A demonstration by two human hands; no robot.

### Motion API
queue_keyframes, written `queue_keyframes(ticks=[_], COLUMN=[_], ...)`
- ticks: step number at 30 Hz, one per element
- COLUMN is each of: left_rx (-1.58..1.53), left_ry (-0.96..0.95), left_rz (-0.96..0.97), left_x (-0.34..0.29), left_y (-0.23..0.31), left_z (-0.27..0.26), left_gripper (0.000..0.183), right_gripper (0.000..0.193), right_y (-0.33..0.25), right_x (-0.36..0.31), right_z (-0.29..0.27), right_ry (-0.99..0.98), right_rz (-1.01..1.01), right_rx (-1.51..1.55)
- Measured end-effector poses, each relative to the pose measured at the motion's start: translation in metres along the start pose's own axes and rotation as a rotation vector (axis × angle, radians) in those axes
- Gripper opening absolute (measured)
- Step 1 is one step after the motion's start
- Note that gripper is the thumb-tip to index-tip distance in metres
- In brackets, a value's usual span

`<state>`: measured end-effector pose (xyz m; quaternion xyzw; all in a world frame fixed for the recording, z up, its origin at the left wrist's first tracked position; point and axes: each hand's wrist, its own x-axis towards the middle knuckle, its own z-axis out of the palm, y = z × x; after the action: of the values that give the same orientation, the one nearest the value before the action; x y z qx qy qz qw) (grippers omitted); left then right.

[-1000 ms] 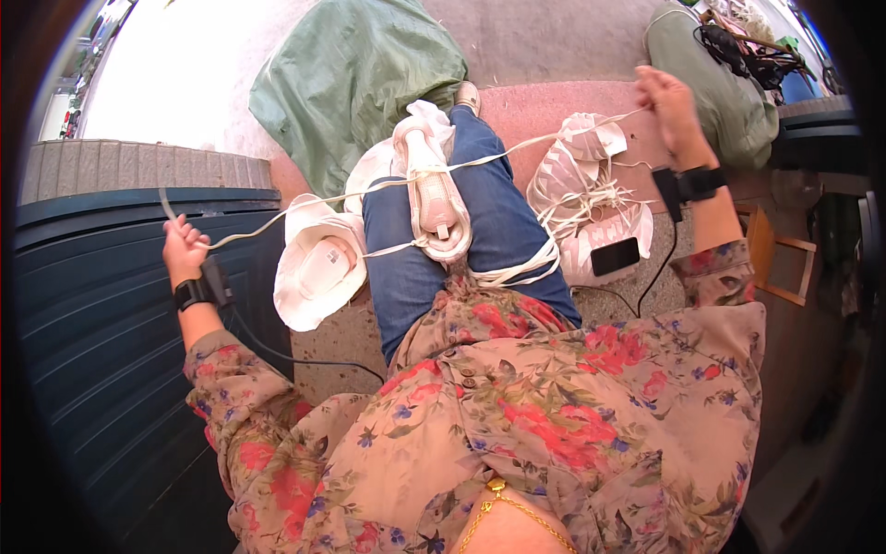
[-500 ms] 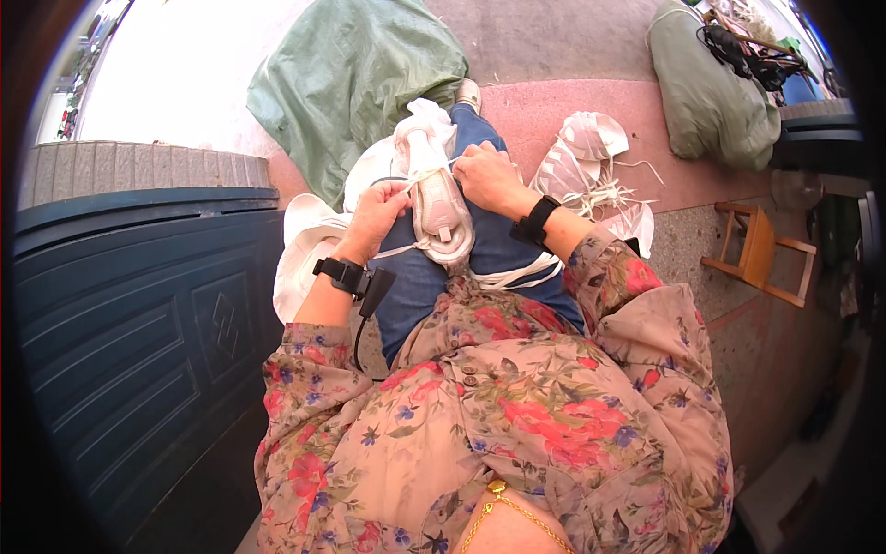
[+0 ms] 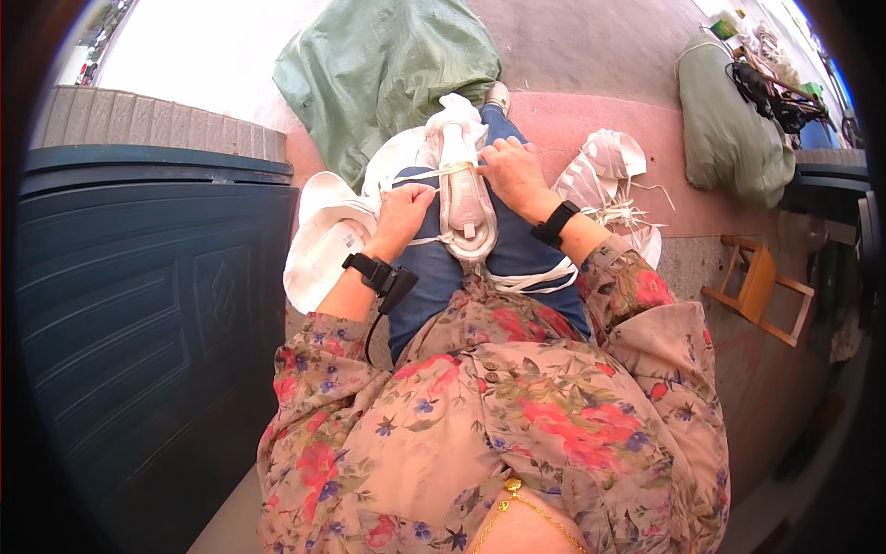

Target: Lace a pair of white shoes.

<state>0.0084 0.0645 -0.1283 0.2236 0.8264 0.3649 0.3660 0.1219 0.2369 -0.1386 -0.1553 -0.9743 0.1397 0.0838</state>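
A white and pale pink sneaker [image 3: 468,205] lies lengthwise between my thighs, heel end toward me. A white shoelace [image 3: 420,175] crosses it and trails to the left. Just left of the sneaker, my left hand [image 3: 404,217] is closed in a pinch on the lace. At the sneaker's right edge, my right hand [image 3: 519,177] has its fingers bent around the lace, whose end is hidden there. More loose white laces [image 3: 537,280] lie across my right thigh.
White shoe pieces [image 3: 323,245] rest left of my leg. Other pale shoe uppers [image 3: 600,175] with tangled laces lie to the right. A green sack [image 3: 388,83] stands ahead, another sack [image 3: 729,120] at far right, near a small wooden stool [image 3: 759,284]. A blue panelled door [image 3: 157,323] is on the left.
My left hand has drawn slightly nearer the sneaker's middle, and my right hand has shifted off its top to the right edge. The whole view has moved a little.
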Motion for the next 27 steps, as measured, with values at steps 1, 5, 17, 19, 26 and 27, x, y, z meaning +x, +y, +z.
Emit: queue_keyframes(ticks=[1,5,17,19,26,27], left_rx=[0.054,0.23,0.699,0.735,0.787,0.849], left_ry=[0.069,0.129,0.217,0.215,0.473,0.46], left_rz=[0.03,0.105,0.499,0.504,0.503,0.529], left_x=[0.0,0.018,0.021,0.022,0.005,-0.004], left_y=[0.003,0.007,0.031,0.031,0.026,0.029], left_z=[-0.001,-0.001,0.005,0.009,0.02,0.024], left_gripper=[0.025,0.027,0.016,0.017,0.021,0.021], right_gripper=[0.014,0.014,0.02,0.022,0.029,0.029], right_y=[-0.001,-0.006,-0.003,-0.003,-0.007,-0.006], right_x=[0.0,-0.002,-0.005,-0.006,-0.015,-0.015], right_z=[-0.006,-0.011,0.002,0.0,-0.01,-0.012], right_ry=[0.02,0.024,-0.017,-0.042,-0.132,-0.132], right_rz=[0.025,0.035,0.042,0.04,-0.013,-0.01], right_rx=[-0.004,-0.03,-0.038,-0.005,0.021,0.022])
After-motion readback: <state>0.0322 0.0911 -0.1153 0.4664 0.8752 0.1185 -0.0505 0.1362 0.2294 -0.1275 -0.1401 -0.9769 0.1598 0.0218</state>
